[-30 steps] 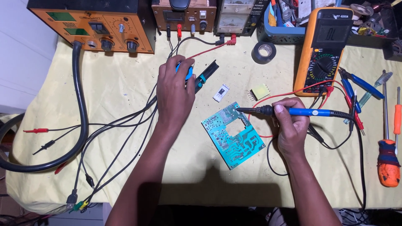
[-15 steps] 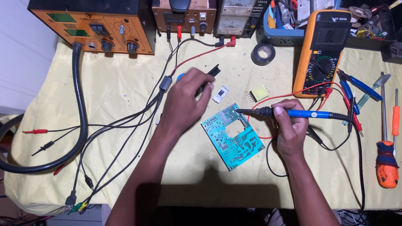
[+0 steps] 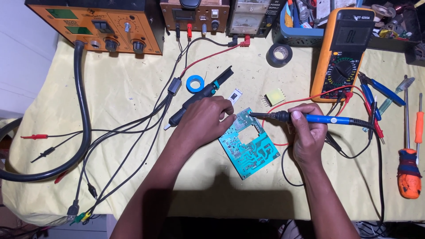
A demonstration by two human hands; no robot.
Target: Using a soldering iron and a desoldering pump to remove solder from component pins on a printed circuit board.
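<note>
A green circuit board (image 3: 250,148) lies tilted on the yellow cloth at the centre. My left hand (image 3: 206,118) rests curled at the board's upper left corner, fingertips pinching its edge. My right hand (image 3: 308,135) grips a blue-handled soldering iron (image 3: 325,119), held level, with its tip touching the board's top edge next to my left fingertips. A black and blue pen-shaped tool (image 3: 201,94) lies on the cloth just behind my left hand, beside a blue ring of tape (image 3: 195,83).
An orange bench instrument (image 3: 102,24) and other boxes line the back. An orange multimeter (image 3: 344,53) stands at the right, with its red and black leads, blue-handled pliers (image 3: 380,90) and screwdrivers (image 3: 409,175). A black tape roll (image 3: 280,55), a small yellow part (image 3: 275,96) and cables (image 3: 82,115) lie around.
My left hand has come away from the black and blue tool, which now lies on the cloth, and moved toward me onto the board's corner. The iron's tip stays at the board.
</note>
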